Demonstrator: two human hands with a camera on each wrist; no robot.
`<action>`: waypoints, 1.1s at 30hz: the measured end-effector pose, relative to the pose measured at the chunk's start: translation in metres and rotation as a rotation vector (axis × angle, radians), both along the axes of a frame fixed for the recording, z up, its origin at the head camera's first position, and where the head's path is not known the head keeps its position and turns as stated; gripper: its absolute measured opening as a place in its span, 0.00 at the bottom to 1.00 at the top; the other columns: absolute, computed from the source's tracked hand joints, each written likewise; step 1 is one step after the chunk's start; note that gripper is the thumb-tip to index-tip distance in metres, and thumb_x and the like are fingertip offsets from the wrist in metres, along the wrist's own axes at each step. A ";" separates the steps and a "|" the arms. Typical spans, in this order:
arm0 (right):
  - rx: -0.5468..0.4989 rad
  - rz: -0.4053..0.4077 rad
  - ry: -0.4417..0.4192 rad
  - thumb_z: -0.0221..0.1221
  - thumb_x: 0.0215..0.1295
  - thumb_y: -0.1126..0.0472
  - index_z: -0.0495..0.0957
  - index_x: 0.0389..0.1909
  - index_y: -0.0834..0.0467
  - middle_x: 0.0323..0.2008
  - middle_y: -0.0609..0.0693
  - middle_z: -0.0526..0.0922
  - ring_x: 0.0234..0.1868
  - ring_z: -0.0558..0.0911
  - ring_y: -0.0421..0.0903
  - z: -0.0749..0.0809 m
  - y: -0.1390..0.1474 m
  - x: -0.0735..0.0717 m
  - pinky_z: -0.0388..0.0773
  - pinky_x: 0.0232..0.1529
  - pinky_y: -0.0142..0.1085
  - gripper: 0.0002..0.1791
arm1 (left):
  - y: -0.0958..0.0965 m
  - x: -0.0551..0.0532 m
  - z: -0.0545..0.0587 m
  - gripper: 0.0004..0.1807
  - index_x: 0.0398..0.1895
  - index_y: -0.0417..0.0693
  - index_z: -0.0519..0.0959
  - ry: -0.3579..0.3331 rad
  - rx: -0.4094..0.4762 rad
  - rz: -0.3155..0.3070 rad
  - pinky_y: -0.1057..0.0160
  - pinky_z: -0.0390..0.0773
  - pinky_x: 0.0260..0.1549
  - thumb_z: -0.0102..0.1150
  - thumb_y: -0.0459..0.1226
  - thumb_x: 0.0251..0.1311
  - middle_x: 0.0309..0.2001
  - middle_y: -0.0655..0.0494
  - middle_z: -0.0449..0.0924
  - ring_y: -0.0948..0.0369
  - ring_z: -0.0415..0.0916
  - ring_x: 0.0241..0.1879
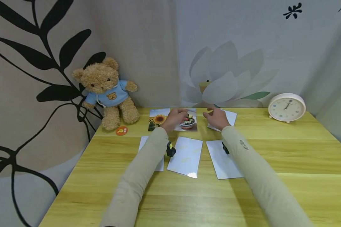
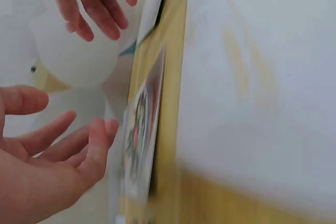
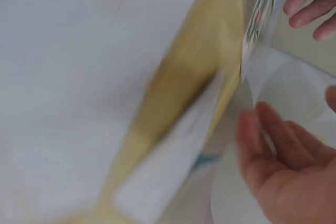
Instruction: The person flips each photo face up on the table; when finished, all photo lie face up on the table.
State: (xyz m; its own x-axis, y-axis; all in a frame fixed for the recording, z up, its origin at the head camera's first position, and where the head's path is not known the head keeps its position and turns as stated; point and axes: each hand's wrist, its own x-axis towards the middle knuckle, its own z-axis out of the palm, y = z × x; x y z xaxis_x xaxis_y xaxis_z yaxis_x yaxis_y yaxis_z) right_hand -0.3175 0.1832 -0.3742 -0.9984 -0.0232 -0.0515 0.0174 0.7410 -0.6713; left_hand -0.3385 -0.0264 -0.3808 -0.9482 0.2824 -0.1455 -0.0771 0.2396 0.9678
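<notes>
My left hand [image 1: 174, 119], fingers loosely bent and holding nothing, hovers over the back row between a sunflower picture card [image 1: 159, 119] and a salad-bowl picture card [image 1: 188, 122]. In the left wrist view the salad card [image 2: 140, 135] lies beyond the fingers [image 2: 97, 148]. Nothing is in my right hand [image 1: 217, 118] either; it is above a white-faced card [image 1: 230, 117], which it partly covers. Nearer to me lie three more white-faced cards: the left one [image 1: 143, 141] mostly behind my sleeve, a middle one [image 1: 185, 156] and a right one [image 1: 223, 162].
A teddy bear [image 1: 108, 91] in a blue top sits at the back left, beside a round orange sticker [image 1: 121, 130]. At the back right stands a white round clock [image 1: 287, 107]. A patterned curtain [image 1: 142, 47] hangs behind the wooden table [image 1: 96, 189].
</notes>
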 end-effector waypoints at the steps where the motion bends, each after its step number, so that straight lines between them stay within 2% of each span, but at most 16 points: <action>1: 0.034 0.007 0.003 0.47 0.78 0.49 0.61 0.74 0.63 0.64 0.67 0.76 0.64 0.76 0.64 0.002 0.007 0.002 0.74 0.65 0.56 0.31 | 0.006 0.000 0.000 0.23 0.71 0.40 0.70 -0.007 0.012 -0.017 0.46 0.73 0.65 0.45 0.38 0.77 0.69 0.40 0.70 0.42 0.73 0.64; 3: 0.090 0.005 0.001 0.47 0.78 0.49 0.61 0.73 0.65 0.64 0.69 0.75 0.65 0.75 0.66 0.005 0.022 0.006 0.73 0.66 0.57 0.32 | 0.018 0.002 -0.001 0.23 0.71 0.43 0.70 -0.025 0.014 -0.047 0.47 0.74 0.65 0.46 0.38 0.77 0.69 0.43 0.70 0.43 0.73 0.63; 4: 0.116 -0.005 -0.008 0.47 0.77 0.49 0.60 0.73 0.66 0.64 0.70 0.74 0.66 0.74 0.66 0.006 0.031 0.009 0.73 0.66 0.57 0.33 | 0.026 0.004 -0.002 0.23 0.71 0.45 0.70 -0.030 -0.003 -0.058 0.48 0.76 0.62 0.46 0.39 0.77 0.62 0.44 0.76 0.45 0.77 0.58; 6: 0.159 -0.021 -0.025 0.47 0.77 0.49 0.58 0.73 0.68 0.65 0.72 0.73 0.67 0.72 0.68 0.006 0.047 0.013 0.72 0.66 0.58 0.34 | 0.039 0.008 -0.004 0.23 0.71 0.48 0.70 -0.035 -0.025 -0.091 0.53 0.79 0.54 0.47 0.41 0.76 0.49 0.49 0.79 0.52 0.80 0.45; 8: 0.185 -0.022 -0.035 0.46 0.77 0.49 0.57 0.74 0.69 0.65 0.74 0.71 0.67 0.71 0.69 0.005 0.063 0.017 0.71 0.66 0.59 0.35 | 0.051 0.012 -0.005 0.24 0.72 0.49 0.69 -0.026 -0.038 -0.120 0.55 0.75 0.42 0.46 0.41 0.76 0.44 0.53 0.76 0.58 0.70 0.30; 9: 0.194 -0.016 -0.039 0.46 0.77 0.48 0.56 0.74 0.70 0.66 0.75 0.70 0.67 0.71 0.70 0.004 0.070 0.019 0.71 0.66 0.60 0.36 | 0.057 0.014 -0.005 0.24 0.72 0.49 0.68 -0.019 -0.044 -0.135 0.55 0.71 0.39 0.46 0.41 0.76 0.43 0.54 0.76 0.58 0.64 0.27; 10: 0.198 -0.007 -0.038 0.46 0.77 0.48 0.55 0.74 0.71 0.66 0.75 0.70 0.67 0.71 0.71 0.003 0.077 0.021 0.71 0.66 0.61 0.36 | 0.062 0.016 -0.005 0.25 0.73 0.48 0.67 -0.009 -0.056 -0.152 0.55 0.71 0.39 0.46 0.41 0.76 0.45 0.51 0.77 0.59 0.63 0.28; 12: 0.197 0.016 -0.032 0.45 0.78 0.48 0.54 0.74 0.71 0.66 0.76 0.69 0.66 0.71 0.72 -0.001 0.088 0.025 0.70 0.66 0.62 0.37 | 0.072 0.019 -0.006 0.25 0.73 0.46 0.67 0.014 -0.083 -0.176 0.54 0.74 0.46 0.46 0.41 0.76 0.60 0.49 0.76 0.57 0.74 0.37; 14: 0.187 0.027 -0.035 0.45 0.78 0.47 0.53 0.74 0.71 0.66 0.76 0.69 0.66 0.70 0.72 -0.005 0.095 0.028 0.70 0.65 0.62 0.37 | 0.081 0.021 -0.006 0.26 0.73 0.45 0.67 0.038 -0.120 -0.200 0.50 0.74 0.61 0.47 0.41 0.75 0.72 0.48 0.68 0.51 0.75 0.58; 16: 0.177 0.036 -0.040 0.45 0.78 0.47 0.53 0.75 0.71 0.66 0.75 0.69 0.66 0.71 0.72 -0.010 0.099 0.030 0.71 0.64 0.62 0.38 | 0.088 0.022 -0.005 0.26 0.73 0.45 0.67 0.057 -0.166 -0.215 0.47 0.69 0.69 0.47 0.42 0.75 0.75 0.47 0.64 0.49 0.65 0.72; 19: 0.179 0.045 -0.045 0.47 0.78 0.47 0.54 0.75 0.71 0.64 0.74 0.72 0.64 0.73 0.71 -0.014 0.098 0.030 0.71 0.65 0.62 0.38 | 0.095 0.023 -0.004 0.27 0.73 0.44 0.66 0.073 -0.201 -0.217 0.47 0.69 0.70 0.47 0.42 0.75 0.75 0.46 0.65 0.47 0.64 0.73; 22: 0.199 0.057 -0.047 0.49 0.77 0.48 0.54 0.74 0.71 0.62 0.73 0.76 0.63 0.75 0.70 -0.015 0.093 0.029 0.71 0.65 0.61 0.38 | 0.098 0.023 -0.004 0.27 0.74 0.44 0.66 0.058 -0.205 -0.184 0.48 0.70 0.69 0.46 0.43 0.75 0.74 0.48 0.66 0.48 0.65 0.73; 25: 0.221 0.057 -0.061 0.50 0.76 0.48 0.54 0.74 0.70 0.61 0.73 0.76 0.62 0.76 0.69 -0.012 0.088 0.028 0.72 0.64 0.61 0.38 | 0.098 0.021 -0.005 0.28 0.75 0.44 0.63 0.026 -0.147 -0.123 0.49 0.71 0.68 0.47 0.42 0.75 0.74 0.47 0.66 0.49 0.67 0.72; 27: 0.230 0.061 -0.066 0.49 0.76 0.47 0.54 0.75 0.70 0.61 0.74 0.76 0.61 0.77 0.69 -0.010 0.086 0.028 0.73 0.63 0.61 0.38 | 0.098 0.019 -0.007 0.29 0.76 0.44 0.61 0.002 -0.087 -0.067 0.51 0.74 0.63 0.46 0.40 0.75 0.73 0.46 0.67 0.52 0.72 0.66; 30: 0.239 0.071 -0.061 0.48 0.77 0.44 0.54 0.76 0.67 0.61 0.74 0.76 0.61 0.77 0.68 -0.007 0.081 0.028 0.75 0.61 0.60 0.39 | 0.096 0.016 -0.009 0.28 0.76 0.43 0.62 -0.015 0.008 0.008 0.52 0.76 0.55 0.47 0.36 0.74 0.66 0.41 0.74 0.55 0.76 0.50; 33: 0.240 0.081 -0.036 0.44 0.77 0.39 0.53 0.77 0.64 0.60 0.73 0.77 0.61 0.78 0.67 -0.005 0.076 0.026 0.75 0.61 0.59 0.41 | 0.097 0.014 -0.008 0.25 0.72 0.38 0.68 -0.017 0.113 0.067 0.52 0.80 0.55 0.50 0.32 0.72 0.58 0.38 0.80 0.53 0.80 0.45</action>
